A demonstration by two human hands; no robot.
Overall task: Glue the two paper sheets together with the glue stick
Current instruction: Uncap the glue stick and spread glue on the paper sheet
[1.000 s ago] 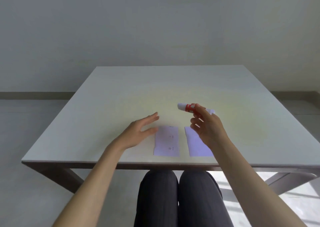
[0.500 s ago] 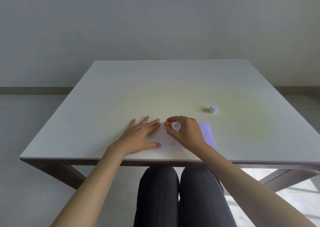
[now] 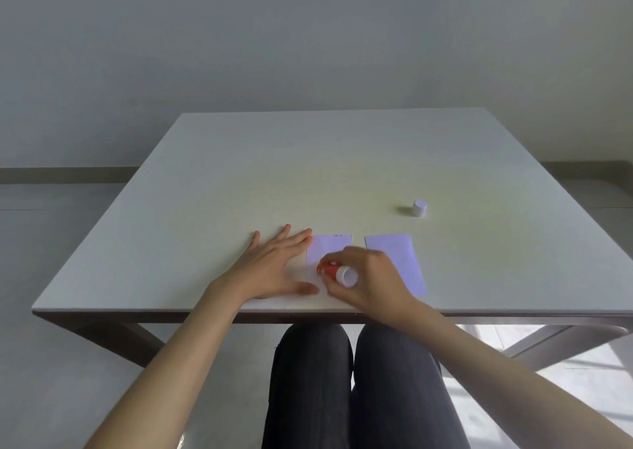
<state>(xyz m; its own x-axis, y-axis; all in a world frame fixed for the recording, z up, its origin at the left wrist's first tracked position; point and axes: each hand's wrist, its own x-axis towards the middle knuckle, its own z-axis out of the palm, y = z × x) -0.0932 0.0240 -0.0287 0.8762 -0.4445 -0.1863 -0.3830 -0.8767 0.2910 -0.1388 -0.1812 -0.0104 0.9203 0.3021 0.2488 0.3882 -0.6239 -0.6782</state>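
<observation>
Glue stick (image 3: pixel 335 272): red barrel, white base, pinched in right hand (image 3: pixel 371 279) grip, tip on left sheet (image 3: pixel 328 248). Left hand (image 3: pixel 272 266) spread flat beside it. Right sheet (image 3: pixel 397 260) alongside. White cap (image 3: pixel 419 207) apart on pale worktop (image 3: pixel 239 174); grey wall.

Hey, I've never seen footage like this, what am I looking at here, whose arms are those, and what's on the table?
There is no machine here. A seated person wears a camera on the head, so this single view looks down on their own bare arms. On the white table lie two pale paper sheets side by side. The left hand lies flat, fingers spread, at the left sheet. The right hand holds a red glue stick, tip down on that sheet. The right sheet lies partly under the right hand. The white cap stands apart, farther back.
</observation>
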